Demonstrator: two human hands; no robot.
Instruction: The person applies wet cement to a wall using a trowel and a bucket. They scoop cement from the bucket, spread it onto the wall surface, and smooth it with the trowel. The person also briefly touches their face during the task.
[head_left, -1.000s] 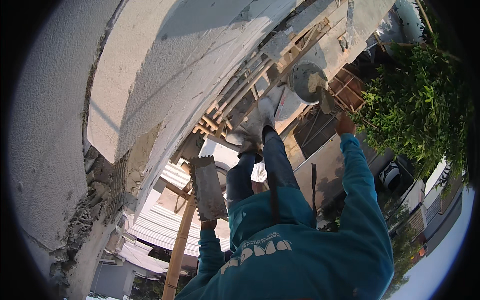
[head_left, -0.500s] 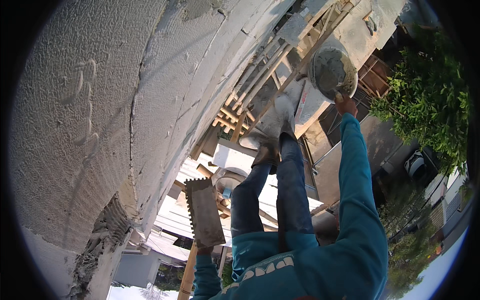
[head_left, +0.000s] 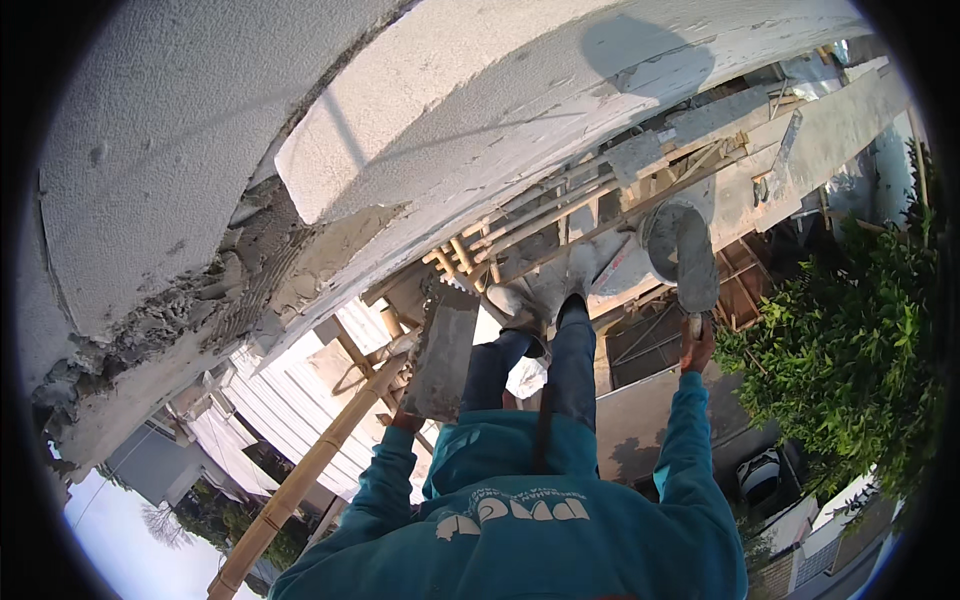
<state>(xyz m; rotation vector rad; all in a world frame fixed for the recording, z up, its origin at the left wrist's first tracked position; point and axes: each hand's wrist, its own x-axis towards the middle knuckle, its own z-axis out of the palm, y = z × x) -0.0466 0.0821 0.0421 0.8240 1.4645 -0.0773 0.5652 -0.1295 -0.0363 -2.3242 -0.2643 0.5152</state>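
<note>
My left hand (head_left: 405,420) grips a notched trowel (head_left: 443,350) from behind, its toothed edge toward the wall; the trowel hides most of the fingers. My right hand (head_left: 697,350) is closed round the handle of a second trowel (head_left: 698,268), whose rounded blade looks coated in grey mortar. That blade overlaps the right side of a bucket (head_left: 658,245) of mortar standing on the scaffold boards. Left of me, ridged wet mortar (head_left: 240,275) lies along a step in the pale block wall (head_left: 180,130).
My feet stand on narrow scaffold planks (head_left: 740,190) beside the wall. A bamboo pole (head_left: 300,470) rises at the left. Pliers (head_left: 761,187) lie on the boards past the bucket. A leafy tree (head_left: 840,370) and a drop to the ground are at the right.
My right hand has drawn the trowel out of the bucket, and its blade now shows. My view has swung left toward the mortar on the wall. The notched trowel stays in my left hand.
</note>
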